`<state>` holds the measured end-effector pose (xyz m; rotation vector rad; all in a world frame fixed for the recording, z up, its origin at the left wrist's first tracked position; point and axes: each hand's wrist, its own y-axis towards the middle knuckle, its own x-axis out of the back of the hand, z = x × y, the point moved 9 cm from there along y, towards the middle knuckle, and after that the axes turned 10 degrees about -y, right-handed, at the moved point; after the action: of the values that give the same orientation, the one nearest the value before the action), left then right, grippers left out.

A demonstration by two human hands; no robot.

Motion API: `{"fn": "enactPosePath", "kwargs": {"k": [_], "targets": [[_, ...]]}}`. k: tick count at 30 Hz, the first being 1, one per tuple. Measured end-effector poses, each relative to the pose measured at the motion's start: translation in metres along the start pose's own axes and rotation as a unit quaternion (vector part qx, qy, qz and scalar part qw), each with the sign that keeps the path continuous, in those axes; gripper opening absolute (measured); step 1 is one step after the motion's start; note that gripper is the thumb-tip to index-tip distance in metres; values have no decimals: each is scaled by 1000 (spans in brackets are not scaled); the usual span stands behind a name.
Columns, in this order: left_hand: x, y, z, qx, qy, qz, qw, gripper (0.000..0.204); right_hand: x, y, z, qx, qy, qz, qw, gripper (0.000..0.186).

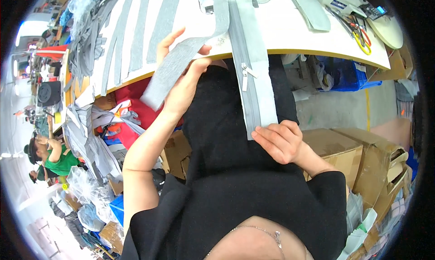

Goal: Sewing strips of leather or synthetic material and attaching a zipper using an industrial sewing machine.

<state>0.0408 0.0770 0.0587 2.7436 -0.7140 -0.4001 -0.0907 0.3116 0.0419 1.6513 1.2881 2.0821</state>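
Observation:
A long grey zipper sewn along pale grey fabric hangs over the table's front edge towards me. Its metal slider with two pull tabs sits below that edge. My right hand pinches the zipper's lower end between thumb and fingers. To the left, my left hand holds a loose grey fabric strip, which crosses over its fingers and curves up to the zipper's far end. One finger points outward, and the strip hides part of the hand. Beside the far end is a metal machine plate.
Grey strips lie on the white table, with a heap of them farther left. Scissors rest at the right. Below are a blue crate and cardboard boxes. A person in green is at far left.

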Motion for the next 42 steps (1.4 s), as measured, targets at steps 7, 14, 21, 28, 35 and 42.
{"fn": "enactPosePath", "kwargs": {"k": [7,14,21,28,35,42], "targets": [[-8,45,16,-162,307,33,937,59,-5,8,1,-3,-1,31,1000,21],[-10,65,35,-100,273,172,941,29,-4,14,6,31,-1,39,999,19],[-13,73,37,-145,344,99,922,38,-18,11,2,29,29,75,996,22],[-2,116,61,-110,345,69,930,32,-24,16,1,27,44,89,995,22],[-15,125,62,-117,291,64,948,20,-33,12,-5,3,72,96,993,20],[-10,126,59,-134,285,33,949,27,-42,5,-7,-21,94,101,990,18]]}}
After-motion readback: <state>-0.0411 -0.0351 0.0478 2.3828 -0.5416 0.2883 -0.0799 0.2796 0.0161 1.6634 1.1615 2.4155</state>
